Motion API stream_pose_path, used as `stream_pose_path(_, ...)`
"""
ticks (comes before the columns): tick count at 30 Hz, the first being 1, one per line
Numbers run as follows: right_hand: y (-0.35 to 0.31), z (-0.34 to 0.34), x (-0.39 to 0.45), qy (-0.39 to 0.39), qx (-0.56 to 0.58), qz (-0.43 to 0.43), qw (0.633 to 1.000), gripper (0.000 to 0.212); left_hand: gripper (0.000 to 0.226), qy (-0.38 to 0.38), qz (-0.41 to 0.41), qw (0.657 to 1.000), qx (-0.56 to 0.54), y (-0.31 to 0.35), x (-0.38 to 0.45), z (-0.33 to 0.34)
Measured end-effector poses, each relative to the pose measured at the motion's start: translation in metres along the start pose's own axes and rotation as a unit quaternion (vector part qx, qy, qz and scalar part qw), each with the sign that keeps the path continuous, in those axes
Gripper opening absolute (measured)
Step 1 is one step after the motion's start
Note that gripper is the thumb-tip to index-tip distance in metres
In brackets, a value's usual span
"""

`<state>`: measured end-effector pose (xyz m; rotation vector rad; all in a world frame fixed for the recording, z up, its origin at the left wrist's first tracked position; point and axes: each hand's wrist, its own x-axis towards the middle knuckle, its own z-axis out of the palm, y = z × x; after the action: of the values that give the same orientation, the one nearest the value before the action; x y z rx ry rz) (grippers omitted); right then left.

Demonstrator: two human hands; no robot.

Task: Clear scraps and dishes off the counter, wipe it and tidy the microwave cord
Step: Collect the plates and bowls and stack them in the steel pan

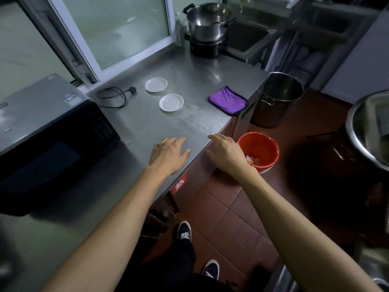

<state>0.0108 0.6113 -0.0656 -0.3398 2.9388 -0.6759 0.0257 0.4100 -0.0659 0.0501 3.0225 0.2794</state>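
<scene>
Both hands are empty, fingers loose: the left hand (168, 154) rests on the worktop (189, 121), the right hand (226, 153) hovers off its edge. A careless sweep could knock the near saucer (171, 102) or purple cloth (228, 99) onto the floor.

The steel counter (189, 66) carries two small white saucers (156, 84) (171, 102) near its middle, lying flat, empty and close together but apart. A folded purple cloth (228, 99) lies at the counter's right edge, one corner reaching the rim. The black microwave (48, 131) stands at the left, and its black cord (112, 96) lies in a loose loop on the steel just behind it, the unplugged plug (132, 89) resting near the farther saucer.
</scene>
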Motion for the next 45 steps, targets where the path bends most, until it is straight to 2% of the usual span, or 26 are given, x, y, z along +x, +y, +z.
stream_pose_path(6, 0.004, 0.014, 0.069, -0.042, -0.035, -0.028, 0.998, 0.057, 0.056, 0.000, -0.028, 0.999, -0.025, -0.020, 0.054, 0.012)
stream_pose_path(19, -0.021, 0.050, 0.255, -0.126, -0.077, -0.081, 0.986, 0.063, 0.050, 0.002, -0.119, 0.991, -0.063, -0.118, 0.203, 0.023)
stream_pose_path(27, -0.023, 0.084, 0.369, -0.148, -0.098, -0.138, 0.974, 0.070, 0.044, 0.015, -0.168, 0.984, -0.064, -0.148, 0.284, 0.026)
stream_pose_path(35, -0.010, 0.138, 0.464, -0.201, -0.153, -0.207, 0.945, 0.092, 0.034, 0.006, -0.232, 0.971, -0.054, -0.166, 0.369, 0.038)
stream_pose_path(40, -0.016, 0.163, 0.492, -0.229, -0.161, -0.237, 0.930, 0.111, 0.038, -0.004, -0.269, 0.961, -0.067, -0.179, 0.402, 0.047)
stream_pose_path(45, -0.022, 0.179, 0.511, -0.270, -0.202, -0.235, 0.912, 0.120, 0.038, -0.019, -0.292, 0.954, -0.071, -0.191, 0.420, 0.054)
